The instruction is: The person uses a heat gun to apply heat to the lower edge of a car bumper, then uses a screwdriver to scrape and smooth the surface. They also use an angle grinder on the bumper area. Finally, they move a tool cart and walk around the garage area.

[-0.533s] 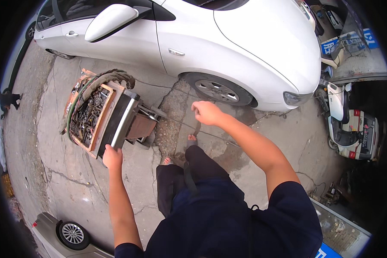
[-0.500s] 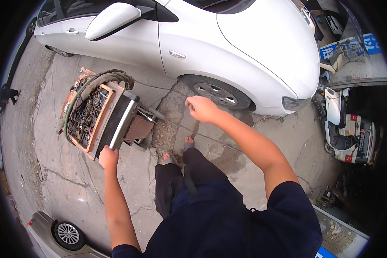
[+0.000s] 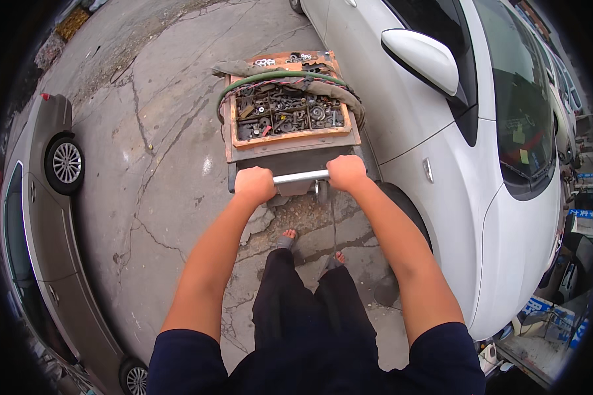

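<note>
My left hand point(image 3: 255, 184) and my right hand point(image 3: 346, 172) are both wrapped round the silver handle bar point(image 3: 301, 177) of a tool cart point(image 3: 296, 155), one toward each end. On the cart's top lies an orange-edged wooden tray point(image 3: 290, 139), split into compartments full of bolts, nuts, washers and other small metal parts. A green hose point(image 3: 277, 76) and dark bundled cables point(image 3: 349, 99) drape across the tray's far part and hang over its sides. Beneath the handle a small wheel point(image 3: 321, 191) shows; my hands hide the bar's ends.
Close along the right stands a white car point(image 3: 454, 217), its side mirror point(image 3: 420, 60) jutting out toward the cart. A grey-brown car point(image 3: 53, 224) is parked on the left. The concrete ground point(image 3: 171, 151) is cracked, with a broken, rough patch point(image 3: 290, 214) by my feet.
My right hand has come from the air onto the handle bar beside my left. I have turned left, so the cart now lies straight ahead and the white car to the right.
</note>
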{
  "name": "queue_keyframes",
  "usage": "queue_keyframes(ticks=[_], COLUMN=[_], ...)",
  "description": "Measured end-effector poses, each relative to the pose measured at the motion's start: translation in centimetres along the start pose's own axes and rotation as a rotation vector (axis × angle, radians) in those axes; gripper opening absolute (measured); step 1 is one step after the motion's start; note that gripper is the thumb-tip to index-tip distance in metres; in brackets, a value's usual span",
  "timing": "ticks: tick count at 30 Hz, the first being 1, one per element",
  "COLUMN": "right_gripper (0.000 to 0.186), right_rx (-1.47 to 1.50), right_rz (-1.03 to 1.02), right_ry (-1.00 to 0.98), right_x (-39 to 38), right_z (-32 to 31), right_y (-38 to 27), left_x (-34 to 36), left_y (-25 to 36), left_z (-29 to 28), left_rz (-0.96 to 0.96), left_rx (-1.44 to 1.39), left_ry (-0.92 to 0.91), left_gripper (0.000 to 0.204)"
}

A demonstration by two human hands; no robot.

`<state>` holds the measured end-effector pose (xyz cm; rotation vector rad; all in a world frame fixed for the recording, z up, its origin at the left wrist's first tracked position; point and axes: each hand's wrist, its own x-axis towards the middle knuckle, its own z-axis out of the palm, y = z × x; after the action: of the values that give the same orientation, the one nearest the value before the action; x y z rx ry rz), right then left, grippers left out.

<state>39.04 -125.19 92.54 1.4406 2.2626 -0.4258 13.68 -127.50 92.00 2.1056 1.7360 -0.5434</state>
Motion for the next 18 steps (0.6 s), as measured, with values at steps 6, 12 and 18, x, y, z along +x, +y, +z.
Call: queue_keyframes(ticks=[6,12,18], right_gripper=[0.019,0.025,0.03], right_rx=[-0.019,-0.097,-0.128], right_rz=[0.117,0.194,0.245], right_ry=[0.019,0.161,0.359], right_x=[-0.1,-0.4,-0.7], right_z=[-0.1,1.2,2.5], right_y=[-1.8,-1.7,-3.0], left_x=[-1.5,-1.7,-2.8], left_y=[-0.3,0.7,0.5], left_z=[-0.4,-0.1,2.1], left_rz=[0.009,0.001,-0.073], left_rx=[-0.025,-0.026,-0.012], left_ry=[0.082,0.142,0.396], left_gripper=[0.022,0.023,0.02])
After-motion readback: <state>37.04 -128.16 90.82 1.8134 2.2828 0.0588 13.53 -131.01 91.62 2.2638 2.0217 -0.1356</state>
